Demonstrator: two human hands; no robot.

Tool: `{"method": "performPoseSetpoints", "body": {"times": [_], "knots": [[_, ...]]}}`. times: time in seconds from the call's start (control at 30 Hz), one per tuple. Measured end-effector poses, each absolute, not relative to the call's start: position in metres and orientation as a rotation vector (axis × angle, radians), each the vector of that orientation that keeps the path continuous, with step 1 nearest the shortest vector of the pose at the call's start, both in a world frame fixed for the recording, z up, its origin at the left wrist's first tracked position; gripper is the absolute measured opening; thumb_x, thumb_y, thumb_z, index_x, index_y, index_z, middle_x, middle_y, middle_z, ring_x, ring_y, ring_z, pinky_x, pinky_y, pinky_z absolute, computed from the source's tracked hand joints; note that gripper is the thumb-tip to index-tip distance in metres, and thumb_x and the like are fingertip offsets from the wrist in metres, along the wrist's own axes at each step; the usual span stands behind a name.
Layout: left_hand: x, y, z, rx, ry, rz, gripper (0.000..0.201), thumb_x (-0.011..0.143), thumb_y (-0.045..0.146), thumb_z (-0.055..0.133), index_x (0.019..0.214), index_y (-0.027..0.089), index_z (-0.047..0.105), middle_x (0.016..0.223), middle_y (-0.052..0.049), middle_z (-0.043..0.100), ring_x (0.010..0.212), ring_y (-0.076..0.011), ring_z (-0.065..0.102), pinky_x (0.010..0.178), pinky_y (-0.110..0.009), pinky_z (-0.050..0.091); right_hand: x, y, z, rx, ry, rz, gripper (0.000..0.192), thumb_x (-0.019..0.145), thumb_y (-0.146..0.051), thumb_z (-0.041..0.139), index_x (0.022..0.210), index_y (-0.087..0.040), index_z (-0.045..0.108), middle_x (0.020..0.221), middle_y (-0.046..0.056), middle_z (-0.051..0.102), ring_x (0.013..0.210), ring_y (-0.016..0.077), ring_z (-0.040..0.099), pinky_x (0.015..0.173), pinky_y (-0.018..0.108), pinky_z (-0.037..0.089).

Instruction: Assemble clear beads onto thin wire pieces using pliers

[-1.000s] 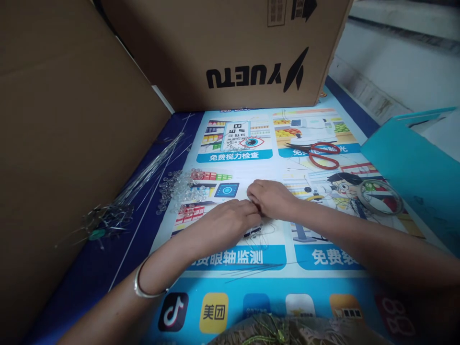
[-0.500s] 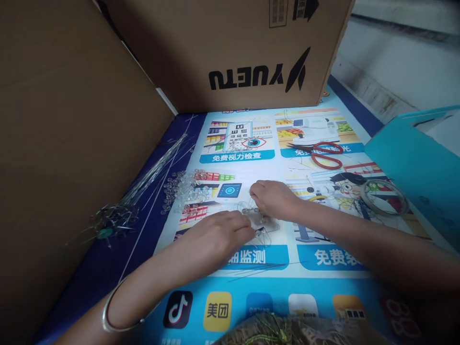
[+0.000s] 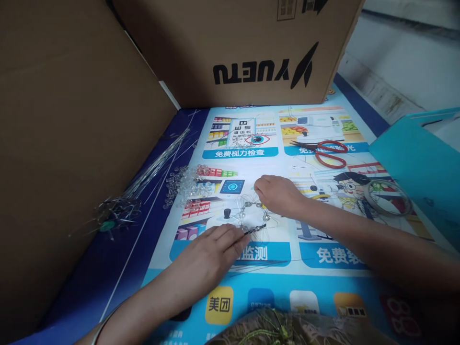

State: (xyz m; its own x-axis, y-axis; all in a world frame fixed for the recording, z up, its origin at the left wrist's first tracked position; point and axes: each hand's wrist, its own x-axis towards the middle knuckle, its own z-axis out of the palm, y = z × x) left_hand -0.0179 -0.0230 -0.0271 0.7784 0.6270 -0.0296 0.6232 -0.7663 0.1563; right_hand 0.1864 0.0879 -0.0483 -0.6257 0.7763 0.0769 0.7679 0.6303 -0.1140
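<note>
A small ring of clear beads on thin wire (image 3: pixel 253 204) lies on the printed sheet, with loose wire loops sticking out around it. At its lower left edge is my left hand (image 3: pixel 221 244), palm down, its fingers pressed together on the ring's near side. A short dark strip (image 3: pixel 256 229) shows by these fingertips; I cannot tell what it is. My right hand (image 3: pixel 278 194) is closed in a pinch at the ring's upper right, where thin wire runs up to it. Its fingertips are mostly hidden.
Loose clear beads (image 3: pixel 187 187) are heaped to the left, beside a bundle of wires (image 3: pixel 158 165) and a wire tangle (image 3: pixel 117 213). Red-handled scissors (image 3: pixel 330 148) and a wire coil (image 3: pixel 390 199) lie right. Cardboard (image 3: pixel 266 28) stands behind; a turquoise box (image 3: pixel 406 143) is at right.
My left hand has drawn back slightly toward me and left, so more of the bead ring shows. My right hand stays closed near the ring. The view has shifted a little.
</note>
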Motion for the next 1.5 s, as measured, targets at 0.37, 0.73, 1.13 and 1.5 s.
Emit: {"method": "performPoseSetpoints", "body": {"times": [0.37, 0.73, 1.13, 1.5], "knots": [[-0.023, -0.016, -0.028, 2.780, 1.067, 0.262, 0.033, 0.086, 0.014, 0.045, 0.117, 0.018, 0.051, 0.112, -0.009, 0.057, 0.102, -0.0223, 0.050, 0.084, -0.042, 0.045, 0.190, 0.087, -0.040, -1.237, -2.638, 0.227, 0.022, 0.089, -0.024, 0.037, 0.096, -0.018, 0.057, 0.093, 0.006, 0.058, 0.088, 0.0171, 0.052, 0.072, 0.027, 0.037], [-0.024, -0.013, -0.031, 2.757, 1.045, 0.351, 0.022, 0.086, 0.013, 0.044, 0.103, 0.018, 0.058, 0.094, -0.007, 0.060, 0.089, -0.0191, 0.054, 0.076, -0.037, 0.047, 0.196, 0.092, -0.042, -1.155, -2.638, 0.281, 0.026, 0.090, -0.025, 0.038, 0.085, -0.017, 0.062, 0.085, 0.006, 0.056, 0.083, 0.0153, 0.048, 0.072, 0.027, 0.034], [-0.029, -0.011, -0.041, 2.819, 1.049, 0.439, 0.022, 0.084, 0.014, 0.048, 0.103, 0.018, 0.058, 0.095, -0.007, 0.061, 0.090, -0.0202, 0.053, 0.078, -0.037, 0.046, 0.196, 0.093, -0.043, -1.075, -2.611, 0.286, 0.023, 0.089, -0.022, 0.039, 0.090, -0.017, 0.062, 0.086, 0.006, 0.057, 0.085, 0.0162, 0.047, 0.076, 0.029, 0.033], [-0.032, -0.012, -0.041, 2.909, 0.997, 0.476, 0.025, 0.085, 0.015, 0.046, 0.107, 0.018, 0.058, 0.097, -0.008, 0.063, 0.096, -0.0206, 0.054, 0.081, -0.037, 0.046, 0.203, 0.086, -0.028, -0.949, -2.513, 0.295, 0.019, 0.086, -0.023, 0.043, 0.095, -0.019, 0.060, 0.094, 0.006, 0.058, 0.092, 0.0181, 0.047, 0.081, 0.034, 0.035]]}}
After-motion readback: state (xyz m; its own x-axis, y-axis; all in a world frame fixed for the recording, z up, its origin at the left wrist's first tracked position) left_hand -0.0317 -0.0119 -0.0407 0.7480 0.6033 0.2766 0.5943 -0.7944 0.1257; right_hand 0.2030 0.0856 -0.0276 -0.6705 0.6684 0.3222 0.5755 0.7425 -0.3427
